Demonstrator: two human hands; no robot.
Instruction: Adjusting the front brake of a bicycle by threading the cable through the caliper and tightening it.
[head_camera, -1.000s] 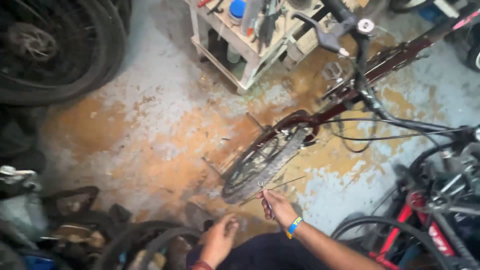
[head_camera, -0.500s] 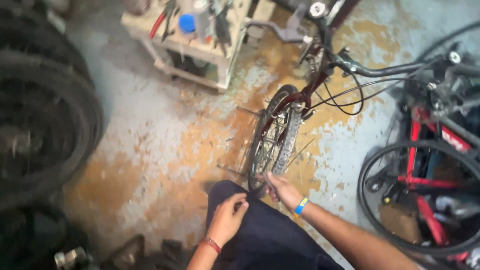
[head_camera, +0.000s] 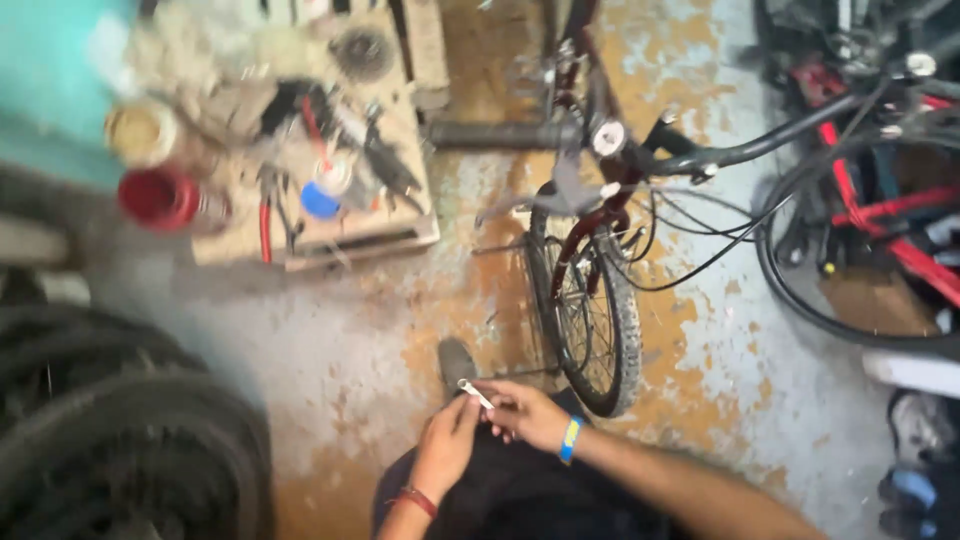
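Observation:
Both my hands meet low in the middle of the view, over my dark trousers. My right hand (head_camera: 525, 412), with a blue and yellow wristband, pinches a small silver wrench (head_camera: 474, 391) that points up and left. My left hand (head_camera: 448, 447), with a red string at the wrist, touches the same wrench from below. Just to the right stands the front wheel (head_camera: 590, 315) of a dark red bicycle (head_camera: 600, 185), with its handlebar (head_camera: 740, 150) and cables above.
A wooden bench (head_camera: 330, 215) strewn with tools, cans and a red tin stands at upper left. Stacked black tyres (head_camera: 120, 440) fill the lower left. A red bicycle with a bare tyre (head_camera: 860, 260) leans at right. The floor is worn, orange-stained concrete.
The view has swung so the bench is now upper left and the wheel upright. My left hand has come up to join my right hand on the wrench.

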